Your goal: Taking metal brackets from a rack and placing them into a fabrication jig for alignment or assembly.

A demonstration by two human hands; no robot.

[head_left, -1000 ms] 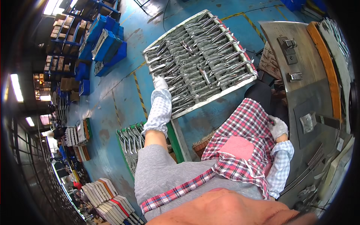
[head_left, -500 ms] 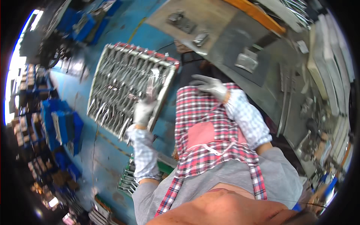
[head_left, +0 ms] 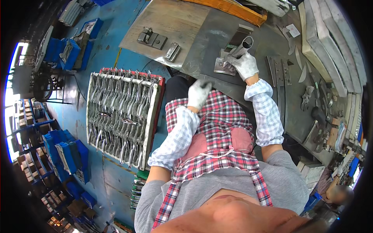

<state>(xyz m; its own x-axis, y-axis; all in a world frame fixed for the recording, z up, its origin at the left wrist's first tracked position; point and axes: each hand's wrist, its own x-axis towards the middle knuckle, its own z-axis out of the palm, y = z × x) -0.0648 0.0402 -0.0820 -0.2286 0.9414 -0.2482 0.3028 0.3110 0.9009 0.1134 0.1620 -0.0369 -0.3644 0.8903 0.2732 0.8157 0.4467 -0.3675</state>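
The right hand (head_left: 245, 66) grips a metal tube (head_left: 241, 49) just right of the metal block (head_left: 222, 66) on the counter (head_left: 185, 18); left of that block, whether the left hand (head_left: 199, 94) holds anything is unclear, and the metal pieces (head_left: 128, 121) in the tray (head_left: 150, 126) could be finished or waiting.

Right hand (head_left: 244, 66): gloved, gripping a grey tube-like metal piece (head_left: 246, 42) over the surface (head_left: 176, 17)
Left hand (head_left: 198, 94): gloved, above the checked apron (head_left: 217, 112), grip unclear
Metal block (head_left: 222, 66): just beside the right hand
Tray (head_left: 150, 124): white-rimmed, holding rows of shiny metal parts (head_left: 128, 121)
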